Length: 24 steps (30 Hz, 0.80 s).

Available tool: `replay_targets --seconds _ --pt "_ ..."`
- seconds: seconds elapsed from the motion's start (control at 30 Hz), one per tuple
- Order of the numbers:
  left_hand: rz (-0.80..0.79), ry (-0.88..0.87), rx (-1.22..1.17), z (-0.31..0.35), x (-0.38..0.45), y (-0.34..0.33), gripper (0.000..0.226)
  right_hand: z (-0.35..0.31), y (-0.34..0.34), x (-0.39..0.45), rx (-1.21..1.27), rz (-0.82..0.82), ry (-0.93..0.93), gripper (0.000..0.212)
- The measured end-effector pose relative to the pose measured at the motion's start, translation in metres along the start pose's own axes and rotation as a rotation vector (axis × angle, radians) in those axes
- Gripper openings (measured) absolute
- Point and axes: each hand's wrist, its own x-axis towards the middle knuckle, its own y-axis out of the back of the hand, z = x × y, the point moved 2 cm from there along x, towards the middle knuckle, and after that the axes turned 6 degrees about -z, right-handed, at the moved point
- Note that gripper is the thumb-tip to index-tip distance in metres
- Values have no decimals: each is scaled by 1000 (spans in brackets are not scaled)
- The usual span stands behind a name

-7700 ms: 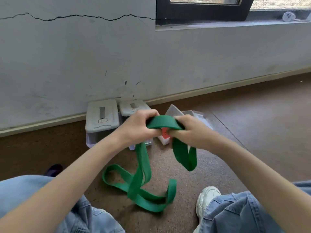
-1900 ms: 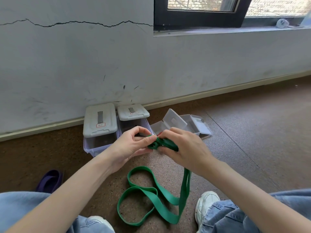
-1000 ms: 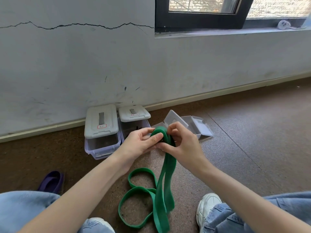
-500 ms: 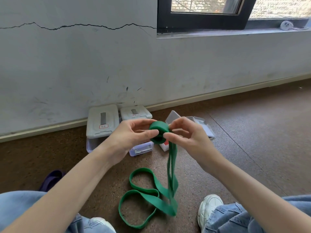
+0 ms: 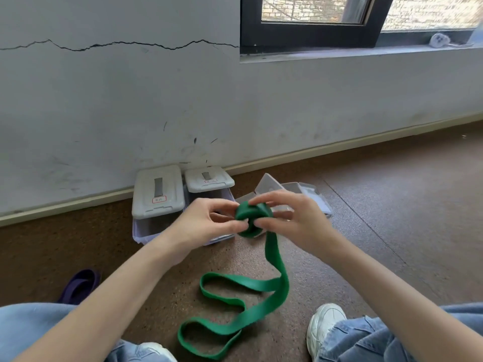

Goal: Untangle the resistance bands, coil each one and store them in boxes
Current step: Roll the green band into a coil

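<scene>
Both the left hand and the right hand pinch the coiled start of the green band above the floor so it cannot unroll, its tail trailing between the knees, the open box nearby.

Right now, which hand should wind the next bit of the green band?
Probably the right hand: the loose green band hangs beneath it, while the left hand pinches the coil steady.

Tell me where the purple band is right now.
In the head view, the dark purple rubber resistance band lies on the brown floor at lower left, just beyond the left denim-clad knee, apart from both hands.
</scene>
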Motion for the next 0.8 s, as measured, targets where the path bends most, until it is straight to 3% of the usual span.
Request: replay_targets --seconds 0.1,0.3,0.4,0.47,0.57,0.7,0.8 --pt "56 -34 -266 8 0 7 27 -3 6 1 441 154 -29 33" --pt "57 -23 -530 0 1 -4 24 -4 -6 1 527 90 -27 35" --pt "28 -8 -245 -5 1 -1 32 -2 0 1 355 56 8 29" --pt "19 -4 66 -4 4 4 41 -2 3 2 10 15 65 30" --pt "-14 -10 208 -1 6 6 38 -3 2 2 -278 -8 143 29" --pt "-23 9 231 -2 6 5 36 -7 0 1 -275 25 198 34" --pt "28 -28 37 6 2 9 37 -6 6 2 55 75 103 39"
